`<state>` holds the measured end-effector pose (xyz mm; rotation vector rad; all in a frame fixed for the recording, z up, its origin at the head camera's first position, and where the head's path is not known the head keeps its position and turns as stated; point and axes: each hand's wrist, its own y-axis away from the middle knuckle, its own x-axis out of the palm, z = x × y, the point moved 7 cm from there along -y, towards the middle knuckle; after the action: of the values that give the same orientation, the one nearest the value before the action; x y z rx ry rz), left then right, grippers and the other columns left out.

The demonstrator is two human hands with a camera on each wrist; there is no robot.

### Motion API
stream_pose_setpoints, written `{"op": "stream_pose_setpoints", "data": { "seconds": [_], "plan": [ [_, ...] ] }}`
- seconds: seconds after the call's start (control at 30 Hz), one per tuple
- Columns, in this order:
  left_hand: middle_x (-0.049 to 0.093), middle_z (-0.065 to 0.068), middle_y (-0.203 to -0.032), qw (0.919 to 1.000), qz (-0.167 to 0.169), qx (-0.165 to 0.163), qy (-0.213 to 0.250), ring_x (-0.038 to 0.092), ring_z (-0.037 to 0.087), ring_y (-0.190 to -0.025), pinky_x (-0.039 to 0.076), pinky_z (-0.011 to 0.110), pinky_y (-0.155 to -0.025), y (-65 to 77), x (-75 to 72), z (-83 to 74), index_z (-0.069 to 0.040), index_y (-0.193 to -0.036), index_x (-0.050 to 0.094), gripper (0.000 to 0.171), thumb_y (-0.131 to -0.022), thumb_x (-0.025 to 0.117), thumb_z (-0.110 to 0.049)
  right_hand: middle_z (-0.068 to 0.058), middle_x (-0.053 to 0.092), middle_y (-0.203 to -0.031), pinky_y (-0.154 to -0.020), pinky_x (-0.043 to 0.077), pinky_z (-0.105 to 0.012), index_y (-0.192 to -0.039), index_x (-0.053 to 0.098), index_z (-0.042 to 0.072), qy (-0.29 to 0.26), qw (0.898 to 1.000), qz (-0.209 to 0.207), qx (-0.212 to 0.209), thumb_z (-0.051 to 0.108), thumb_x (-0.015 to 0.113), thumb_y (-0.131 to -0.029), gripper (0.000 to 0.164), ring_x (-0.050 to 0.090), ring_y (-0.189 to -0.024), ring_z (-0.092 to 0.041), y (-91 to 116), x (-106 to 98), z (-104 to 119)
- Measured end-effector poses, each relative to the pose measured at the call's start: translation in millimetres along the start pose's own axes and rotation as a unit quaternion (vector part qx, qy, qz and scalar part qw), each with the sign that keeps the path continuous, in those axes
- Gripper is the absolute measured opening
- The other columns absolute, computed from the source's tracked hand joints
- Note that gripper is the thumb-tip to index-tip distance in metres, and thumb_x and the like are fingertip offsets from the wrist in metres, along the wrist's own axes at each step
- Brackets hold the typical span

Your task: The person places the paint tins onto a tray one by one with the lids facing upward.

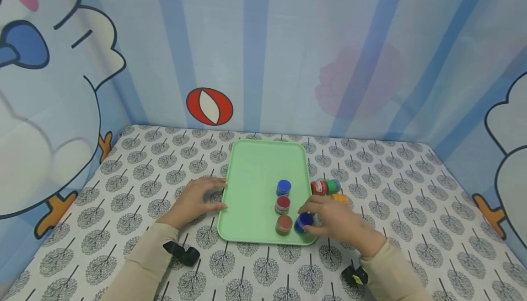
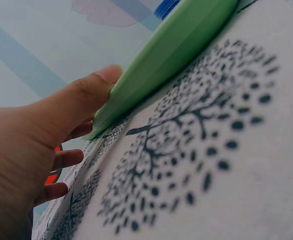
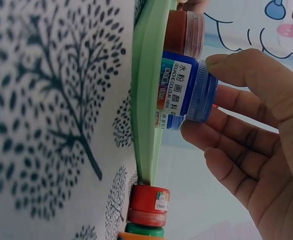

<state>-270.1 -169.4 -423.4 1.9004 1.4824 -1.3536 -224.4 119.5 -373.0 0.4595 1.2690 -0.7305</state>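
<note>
My right hand (image 1: 339,219) holds a dark blue paint jar (image 3: 179,87) by its lid, thumb on one side and fingertips on the other. The jar stands upright in the near right corner of a light green tray (image 1: 255,166). To its left are a brown paint jar (image 1: 284,225), a red paint jar (image 1: 282,205) and another blue paint jar (image 1: 283,188), lined up front to back. At the tray's left edge, my left hand (image 1: 191,202) has its thumb (image 2: 109,75) against the rim, with the fingers loosely spread.
Outside the tray's right side, a red jar (image 1: 319,187), a green jar (image 1: 333,186) and an orange jar (image 1: 340,199) lie on the tree-patterned tablecloth (image 1: 263,269). A printed cartoon curtain (image 1: 288,54) rises behind the table.
</note>
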Motion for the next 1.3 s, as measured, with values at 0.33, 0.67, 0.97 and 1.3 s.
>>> {"op": "stream_pose_setpoints", "data": {
  "seconds": [0.33, 0.67, 0.97, 1.3],
  "plan": [
    [0.059, 0.004, -0.137, 1.0, 0.002, 0.001, 0.003, 0.05, 0.031, -0.13, 0.036, 0.059, -0.107, -1.2, 0.1, 0.6, -0.016, -0.124, 0.064, 0.058, -0.075, 0.078, -0.042, 0.0, 0.066, -0.103, -0.084, 0.057, -0.03, -0.106, 0.07, 0.01, 0.008, 1.0, 0.003, -0.007, 0.023, 0.076, -0.08, 0.03, 0.063, -0.095, -0.015, -1.2, 3.4, 3.0],
    [0.059, 0.004, -0.136, 1.0, 0.001, 0.004, 0.001, 0.051, 0.03, -0.129, 0.037, 0.058, -0.107, -1.3, -0.8, -0.3, -0.015, -0.123, 0.065, 0.057, -0.075, 0.079, -0.041, 0.001, 0.067, -0.103, -0.085, 0.056, -0.031, -0.106, 0.07, 0.011, 0.01, 1.0, -0.001, -0.007, 0.024, 0.076, -0.08, 0.03, 0.063, -0.095, -0.014, -2.1, 5.8, 3.4],
    [0.058, 0.005, -0.137, 0.9999, 0.001, -0.001, 0.01, 0.05, 0.031, -0.13, 0.036, 0.059, -0.107, -0.6, -1.0, -0.6, -0.015, -0.125, 0.064, 0.059, -0.074, 0.079, -0.041, 0.001, 0.066, -0.108, -0.085, 0.056, -0.032, -0.109, 0.07, 0.012, -0.014, 1.0, 0.01, 0.02, 0.029, 0.075, -0.081, 0.033, 0.063, -0.098, -0.015, -1.2, 3.3, -3.2],
    [0.058, 0.006, -0.138, 0.9999, 0.0, 0.0, 0.013, 0.05, 0.032, -0.13, 0.036, 0.059, -0.107, 0.2, -1.5, -0.9, -0.014, -0.125, 0.064, 0.059, -0.074, 0.079, -0.04, 0.002, 0.069, -0.104, -0.082, 0.057, -0.03, -0.106, 0.07, 0.012, -0.016, 0.999, -0.043, 0.012, 0.026, 0.074, -0.082, 0.029, 0.065, -0.093, -0.013, 1.8, -9.9, -12.8]
  ]
}}
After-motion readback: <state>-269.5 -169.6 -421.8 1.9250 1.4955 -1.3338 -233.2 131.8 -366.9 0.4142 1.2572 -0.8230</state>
